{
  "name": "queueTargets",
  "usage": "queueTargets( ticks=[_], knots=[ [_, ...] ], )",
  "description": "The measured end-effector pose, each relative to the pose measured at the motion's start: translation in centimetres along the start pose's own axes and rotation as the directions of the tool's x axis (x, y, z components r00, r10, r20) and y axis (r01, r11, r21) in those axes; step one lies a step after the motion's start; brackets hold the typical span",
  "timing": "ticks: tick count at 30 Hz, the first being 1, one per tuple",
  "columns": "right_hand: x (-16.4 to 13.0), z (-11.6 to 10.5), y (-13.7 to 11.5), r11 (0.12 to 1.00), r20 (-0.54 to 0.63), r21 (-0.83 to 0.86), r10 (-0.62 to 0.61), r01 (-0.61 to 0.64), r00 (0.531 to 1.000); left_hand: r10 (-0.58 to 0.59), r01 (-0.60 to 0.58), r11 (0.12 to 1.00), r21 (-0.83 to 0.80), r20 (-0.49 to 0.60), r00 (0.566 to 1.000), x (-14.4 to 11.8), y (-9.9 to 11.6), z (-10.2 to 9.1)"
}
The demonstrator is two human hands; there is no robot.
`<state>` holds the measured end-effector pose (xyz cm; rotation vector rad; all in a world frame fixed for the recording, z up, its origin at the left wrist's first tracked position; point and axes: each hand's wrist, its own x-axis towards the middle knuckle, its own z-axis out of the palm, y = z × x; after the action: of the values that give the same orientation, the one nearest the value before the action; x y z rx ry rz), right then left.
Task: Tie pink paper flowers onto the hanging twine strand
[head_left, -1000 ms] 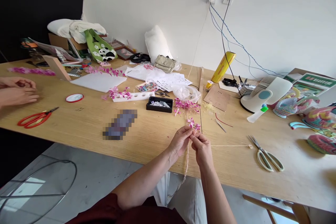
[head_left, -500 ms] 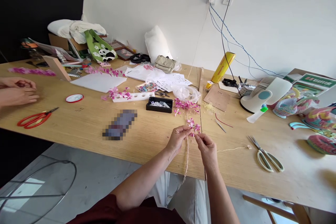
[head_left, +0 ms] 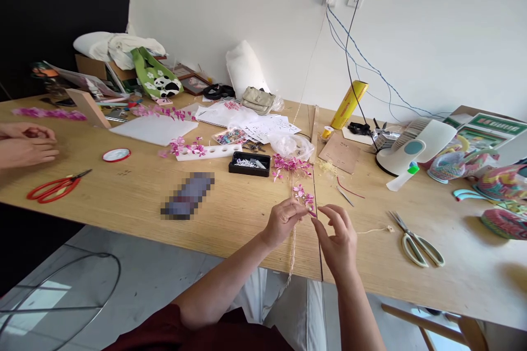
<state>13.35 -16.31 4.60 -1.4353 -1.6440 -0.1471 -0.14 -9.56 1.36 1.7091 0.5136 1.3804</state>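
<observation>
My left hand (head_left: 285, 222) pinches the lower end of a small sprig of pink flowers (head_left: 302, 194) over the table. Just to its right, my right hand (head_left: 341, 238) has thumb and fingers apart, with nothing visible between them, close to the sprig's lowest petal. A pale braided cord (head_left: 292, 255) hangs below the left hand over the table's front edge, towards my lap. More pink flowers (head_left: 293, 164) lie beyond the sprig. Fingers hide the exact point where sprig and cord meet.
White-handled scissors (head_left: 416, 244) lie to the right, near a thin cord (head_left: 373, 230). A black tray (head_left: 250, 164) with small white pieces sits behind the left hand. At far left are another person's hands (head_left: 28, 145) and red-handled scissors (head_left: 55, 187). A white fan (head_left: 415, 148) stands at right.
My right hand has moved right, away from the left, and its thumb and fingers have spread from a pinch. The left hand has shifted slightly right and still pinches the sprig.
</observation>
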Motion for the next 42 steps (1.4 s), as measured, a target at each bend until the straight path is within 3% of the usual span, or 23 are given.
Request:
queueTargets(
  ticks=[3,8,13,16,18,20,22,26,28,30,33,36,40,42],
  knots=[
    [-0.2,0.6,-0.2,0.997,0.008,-0.028,-0.074,0.074,0.997,0.03,-0.03,0.999,0.026,-0.001,1.0,-0.1,0.1,0.4],
    [-0.6,1.2,0.3,0.991,-0.022,-0.093,-0.096,0.094,0.995,0.021,-0.021,0.999,0.047,0.013,1.0,-0.1,0.3,0.6],
    [-0.4,1.4,0.2,1.0,-0.067,-0.003,0.03,-0.031,0.997,0.006,-0.007,1.0,0.024,0.052,0.999,0.4,0.3,0.5],
    [-0.1,1.6,0.4,0.974,0.055,0.118,0.188,-0.194,0.981,0.001,-0.003,1.0,0.016,0.086,0.996,1.0,0.4,0.6],
    [0.0,1.6,0.7,0.94,0.174,0.172,0.264,-0.293,0.949,0.005,-0.004,1.0,-0.005,0.091,0.996,1.7,0.5,0.6],
    [-0.1,1.3,1.1,0.916,0.218,0.182,0.317,-0.358,0.923,-0.001,0.004,0.999,-0.037,0.083,0.997,2.3,0.5,0.3],
    [-0.3,0.4,1.6,0.909,0.249,0.172,0.333,-0.38,0.909,-0.031,0.038,0.995,-0.087,0.075,0.997,2.8,0.4,-0.2],
    [-1.0,-2.4,3.6,0.92,0.535,0.152,0.232,-0.362,0.813,-0.154,0.178,0.955,-0.238,0.114,0.981,3.4,-0.5,-2.2],
    [-1.1,-3.4,5.6,0.921,0.539,0.102,0.267,-0.376,0.799,-0.218,0.261,0.914,-0.31,0.167,0.962,3.7,-1.2,-3.0],
    [-0.9,-3.8,7.9,0.899,0.405,-0.01,0.405,-0.439,0.82,-0.265,0.33,0.871,-0.363,0.218,0.939,4.0,-1.8,-3.5],
    [0.3,-2.5,10.4,0.874,0.285,-0.163,0.486,-0.458,0.826,-0.301,0.395,0.814,-0.427,0.272,0.914,4.6,-2.6,-3.6],
    [2.0,0.0,11.0,0.902,0.342,-0.235,0.425,-0.362,0.838,-0.328,0.451,0.754,-0.478,0.321,0.889,4.9,-3.5,-3.1],
    [3.1,3.5,10.4,0.908,0.522,-0.335,0.4,-0.25,0.753,-0.387,0.501,0.679,-0.537,0.319,0.865,4.5,-4.9,-2.8],
    [3.0,4.8,10.2,0.877,0.527,-0.418,0.447,-0.237,0.723,-0.403,0.517,0.659,-0.546,0.323,0.856,4.2,-5.6,-2.8]
  ],
)
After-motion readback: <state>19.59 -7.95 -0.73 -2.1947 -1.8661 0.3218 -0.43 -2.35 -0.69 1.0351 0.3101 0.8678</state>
